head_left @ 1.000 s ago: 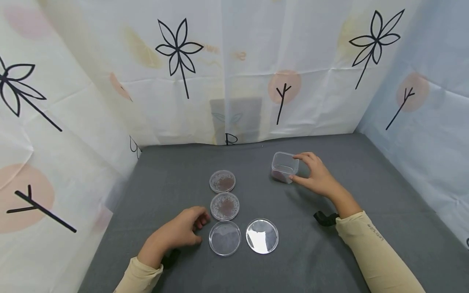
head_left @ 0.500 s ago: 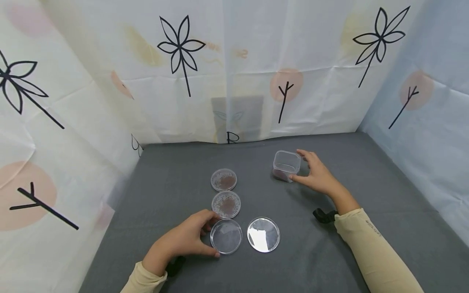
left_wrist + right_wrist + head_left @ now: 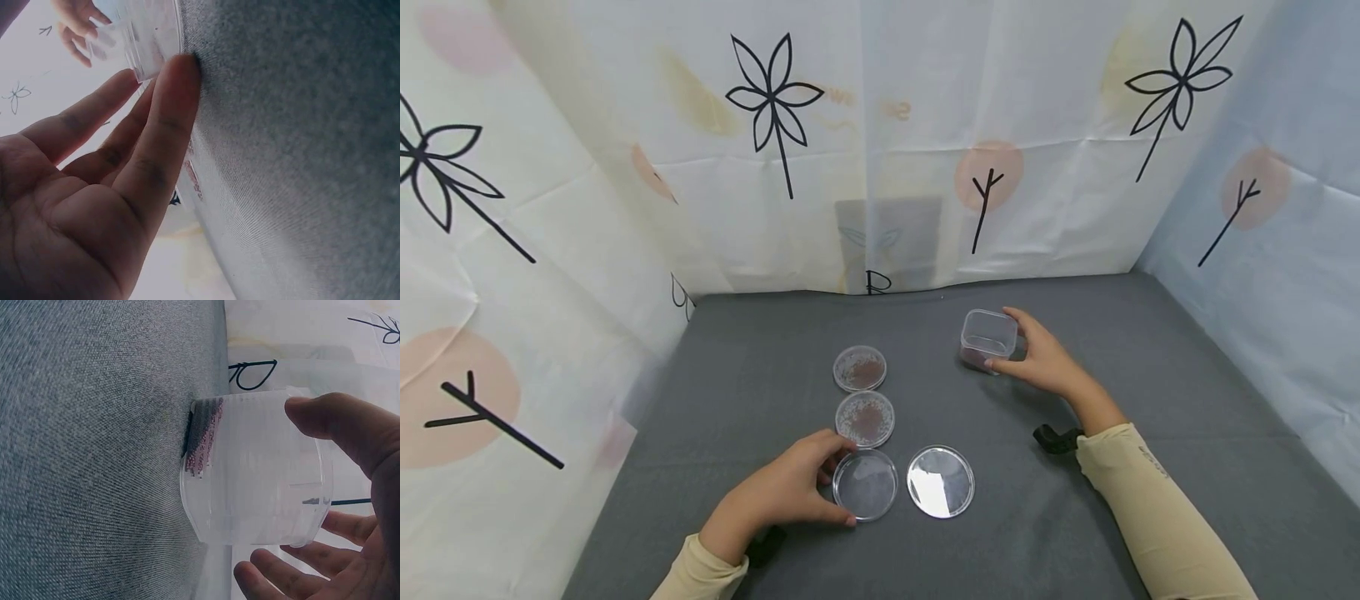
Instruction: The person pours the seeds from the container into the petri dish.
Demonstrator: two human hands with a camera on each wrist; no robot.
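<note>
My left hand [image 3: 786, 483] holds a clear, round petri dish [image 3: 865, 493] by its left side, thumb at the near edge and fingers at the far edge. In the left wrist view the thumb and a fingertip meet the wall of the dish [image 3: 145, 59]. To the right, my right hand [image 3: 1047, 357] grips a clear square plastic tub [image 3: 988, 329]. Its thumb lies on one side near the rim, with the fingers round the other side. Small dark-reddish grains [image 3: 205, 440] cover the bottom of the tub, which stands on the grey cloth.
Beyond the held dish, two round dishes with reddish grains stand in line, a nearer one [image 3: 865, 419] and a farther one [image 3: 860, 368]. A clear round dish or lid [image 3: 940, 482] lies to its right, reflecting light. Patterned white curtains [image 3: 910, 108] border the grey table [image 3: 1075, 517].
My left hand has moved right and taken hold of the near petri dish. My right hand stays at the tub, its fingers shifting slightly along the far side.
</note>
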